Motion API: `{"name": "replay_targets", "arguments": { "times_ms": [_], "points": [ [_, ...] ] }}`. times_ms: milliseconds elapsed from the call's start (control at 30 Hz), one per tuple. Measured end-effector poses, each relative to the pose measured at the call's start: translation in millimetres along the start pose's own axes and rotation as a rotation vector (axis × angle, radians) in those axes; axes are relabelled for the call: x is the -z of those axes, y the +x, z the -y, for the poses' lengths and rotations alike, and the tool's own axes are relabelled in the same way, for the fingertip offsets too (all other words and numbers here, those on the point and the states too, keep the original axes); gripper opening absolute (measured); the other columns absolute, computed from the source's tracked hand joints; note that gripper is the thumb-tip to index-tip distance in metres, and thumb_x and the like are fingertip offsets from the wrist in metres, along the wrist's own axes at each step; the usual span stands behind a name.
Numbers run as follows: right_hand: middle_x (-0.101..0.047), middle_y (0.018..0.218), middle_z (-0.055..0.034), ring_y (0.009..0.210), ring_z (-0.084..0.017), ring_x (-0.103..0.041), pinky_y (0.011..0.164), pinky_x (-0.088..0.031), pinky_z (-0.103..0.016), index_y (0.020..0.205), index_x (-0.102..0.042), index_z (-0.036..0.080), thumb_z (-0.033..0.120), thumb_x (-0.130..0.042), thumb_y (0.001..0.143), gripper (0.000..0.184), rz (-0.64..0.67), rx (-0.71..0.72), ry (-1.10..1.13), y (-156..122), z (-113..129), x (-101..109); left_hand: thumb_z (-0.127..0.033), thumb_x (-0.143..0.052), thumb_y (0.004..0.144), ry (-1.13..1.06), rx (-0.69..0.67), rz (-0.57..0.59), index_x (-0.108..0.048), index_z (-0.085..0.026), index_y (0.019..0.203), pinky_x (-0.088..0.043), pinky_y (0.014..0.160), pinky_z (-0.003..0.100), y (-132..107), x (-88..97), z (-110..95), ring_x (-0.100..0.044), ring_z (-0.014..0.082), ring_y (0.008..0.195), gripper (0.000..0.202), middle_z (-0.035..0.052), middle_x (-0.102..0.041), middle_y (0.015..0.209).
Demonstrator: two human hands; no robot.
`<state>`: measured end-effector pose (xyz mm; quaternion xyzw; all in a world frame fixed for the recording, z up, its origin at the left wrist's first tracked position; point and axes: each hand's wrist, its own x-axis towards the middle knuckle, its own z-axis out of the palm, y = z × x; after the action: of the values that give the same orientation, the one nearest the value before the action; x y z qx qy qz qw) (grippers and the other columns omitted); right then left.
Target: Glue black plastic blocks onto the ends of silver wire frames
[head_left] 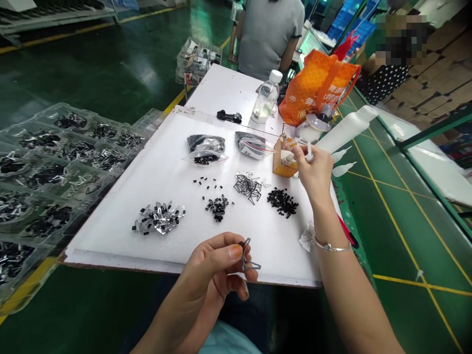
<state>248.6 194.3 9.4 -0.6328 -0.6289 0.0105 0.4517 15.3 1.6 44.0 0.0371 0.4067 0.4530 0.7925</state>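
Low over the table's near edge, my left hand (pixel 217 265) pinches a bent grey metal clip (pixel 248 256) with a small black piece at the thumb tip. My right hand (pixel 315 169) reaches to a small wooden box (pixel 283 164), its fingers closed; what they hold is hidden, though a white tip (pixel 309 150) shows beside them. Between the hands lie a pile of black pieces (pixel 282 202) and a tangle of bare bent clips (pixel 249 186). Farther left are more small black pieces (pixel 218 207) and a heap of clips with black pieces (pixel 159 218).
Two plastic bags of parts (pixel 205 146) lie behind the piles. A clear bottle (pixel 266 98), an orange bag (pixel 313 86) and a white squeeze bottle (pixel 346 130) stand beyond. Compartment trays (pixel 70 152) flank the left side. A person in grey (pixel 269 37) sits ahead.
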Motion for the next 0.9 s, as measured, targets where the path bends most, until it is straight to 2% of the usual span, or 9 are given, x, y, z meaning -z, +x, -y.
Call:
{"name": "replay_targets", "arguments": {
  "times_ms": [100, 167, 233, 300, 433, 633, 733, 800, 900],
  "points": [
    [-0.067, 0.082, -0.0054, 0.073, -0.022, -0.06, 0.07, -0.044, -0.036, 0.088, -0.068, 0.021, 0.039, -0.057, 0.099, 0.024, -0.285, -0.046, 0.208, -21.2, 24.9, 16.7, -0.03, -0.086, 0.077, 0.038, -0.044, -0.003, -0.079, -0.021, 0.076, -0.053, 0.053, 0.017, 3.2, 4.2, 0.8, -0.066, 0.0113, 0.062, 0.012, -0.001, -0.069, 0.071],
    [-0.063, 0.08, -0.0008, 0.058, -0.015, -0.052, 0.059, -0.04, -0.031, 0.088, -0.065, 0.023, 0.041, -0.055, 0.101, 0.024, -0.34, -0.087, 0.387, -46.3, 49.7, 32.4, -0.032, -0.088, 0.075, 0.114, -0.117, -0.021, -0.078, -0.021, 0.075, -0.054, 0.054, 0.018, 7.6, 7.2, 1.4, -0.068, 0.0123, 0.063, 0.014, -0.0012, -0.07, 0.069],
    [-0.058, 0.073, 0.0039, 0.048, -0.01, -0.04, 0.059, -0.042, -0.029, 0.084, -0.066, 0.024, 0.04, -0.06, 0.101, 0.024, -0.139, -0.226, 0.777, -75.4, 74.2, 48.0, -0.032, -0.089, 0.073, 0.208, -0.213, -0.08, -0.078, -0.022, 0.074, -0.055, 0.056, 0.018, 11.8, 9.7, 2.6, -0.07, 0.013, 0.063, 0.016, -0.0013, -0.073, 0.067],
    [-0.057, 0.071, 0.0057, 0.044, -0.006, -0.038, 0.063, -0.047, -0.029, 0.083, -0.069, 0.023, 0.04, -0.061, 0.102, 0.026, 0.008, -0.311, 0.93, -101.8, 92.3, 59.5, -0.032, -0.089, 0.075, 0.275, -0.295, -0.122, -0.077, -0.023, 0.075, -0.056, 0.059, 0.017, 14.3, 11.5, 4.5, -0.072, 0.0129, 0.065, 0.015, -0.0019, -0.075, 0.067],
    [-0.062, 0.074, 0.0046, 0.043, -0.004, -0.043, 0.055, -0.043, -0.027, 0.084, -0.073, 0.022, 0.035, -0.065, 0.101, 0.022, -0.005, -0.309, 0.951, -129.6, 103.8, 65.0, -0.031, -0.083, 0.083, 0.343, -0.362, -0.114, -0.077, -0.026, 0.08, -0.058, 0.067, 0.017, 14.1, 13.6, 8.0, -0.075, 0.0126, 0.069, 0.008, -0.0042, -0.077, 0.07],
    [-0.062, 0.073, 0.0021, 0.047, -0.007, -0.046, 0.043, -0.035, -0.025, 0.082, -0.073, 0.023, 0.04, -0.069, 0.097, 0.023, 0.017, -0.323, 0.907, -134.2, 103.4, 63.9, -0.026, -0.079, 0.085, 0.388, -0.382, -0.128, -0.075, -0.027, 0.079, -0.057, 0.068, 0.016, 14.7, 11.1, 8.9, -0.076, 0.0121, 0.07, 0.007, -0.0062, -0.076, 0.068],
    [-0.061, 0.071, 0.0035, 0.047, -0.007, -0.046, 0.053, -0.044, -0.026, 0.082, -0.072, 0.022, 0.037, -0.066, 0.099, 0.023, 0.008, -0.294, 0.908, -133.5, 103.5, 65.3, -0.024, -0.078, 0.085, 0.408, -0.39, -0.14, -0.075, -0.027, 0.079, -0.057, 0.067, 0.016, 15.5, 11.2, 9.8, -0.076, 0.0123, 0.07, 0.007, -0.0058, -0.076, 0.068],
    [-0.059, 0.071, 0.005, 0.045, -0.005, -0.043, 0.061, -0.048, -0.028, 0.081, -0.07, 0.021, 0.034, -0.064, 0.1, 0.023, -0.064, -0.249, 0.903, -126.1, 97.6, 62.5, -0.025, -0.078, 0.085, 0.415, -0.399, -0.147, -0.076, -0.026, 0.079, -0.057, 0.067, 0.016, 15.2, 12.2, 9.9, -0.076, 0.0123, 0.07, 0.007, -0.0054, -0.076, 0.068],
    [-0.059, 0.072, 0.0042, 0.045, -0.007, -0.043, 0.053, -0.042, -0.028, 0.081, -0.066, 0.021, 0.037, -0.063, 0.099, 0.024, -0.279, -0.169, 0.729, -99.0, 74.2, 51.0, -0.025, -0.079, 0.084, 0.42, -0.4, -0.143, -0.076, -0.027, 0.078, -0.057, 0.066, 0.016, 13.3, 12.5, 8.7, -0.075, 0.0123, 0.069, 0.007, -0.0051, -0.076, 0.069]
  ]
}}
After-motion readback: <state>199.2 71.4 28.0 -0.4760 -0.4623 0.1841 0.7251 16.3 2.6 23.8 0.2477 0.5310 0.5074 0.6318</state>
